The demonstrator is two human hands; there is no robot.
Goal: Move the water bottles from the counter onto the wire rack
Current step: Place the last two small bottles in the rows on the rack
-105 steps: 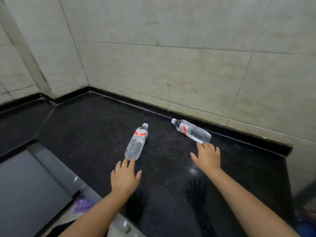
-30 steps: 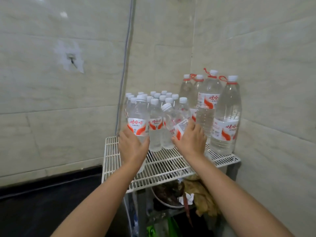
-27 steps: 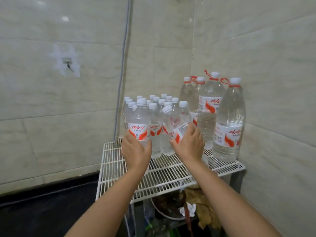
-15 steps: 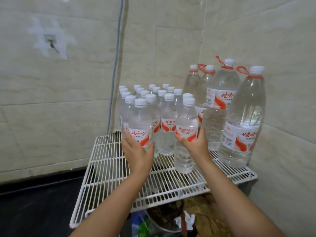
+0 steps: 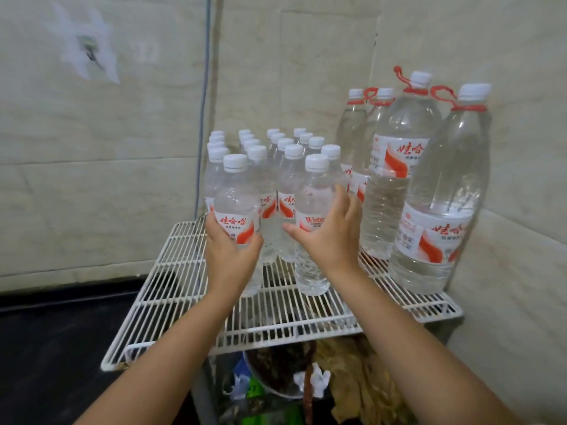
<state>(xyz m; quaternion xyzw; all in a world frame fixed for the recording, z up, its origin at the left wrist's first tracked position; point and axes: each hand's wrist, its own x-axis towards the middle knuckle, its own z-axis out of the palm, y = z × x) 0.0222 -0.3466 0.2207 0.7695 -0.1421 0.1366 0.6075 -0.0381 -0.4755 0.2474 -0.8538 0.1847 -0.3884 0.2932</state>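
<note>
Bottles on rack (image 5: 190, 305): your left hand (image 5: 228, 256) grips the left bottle (image 5: 236, 207); your right hand (image 5: 329, 237), fingers spread, frees the right bottle (image 5: 313, 216). Release abruptly and a bottle may tip on the wires, toppling neighbours.

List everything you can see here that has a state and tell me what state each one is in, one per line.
left hand: grips the front left bottle
right hand: fingers spread, around the front right bottle
front left bottle: upright, capped
front right bottle: upright on the rack, capped
small bottles behind: upright, capped, packed together
large bottles: upright, capped, red neck loops
wire rack: left part bare
</note>
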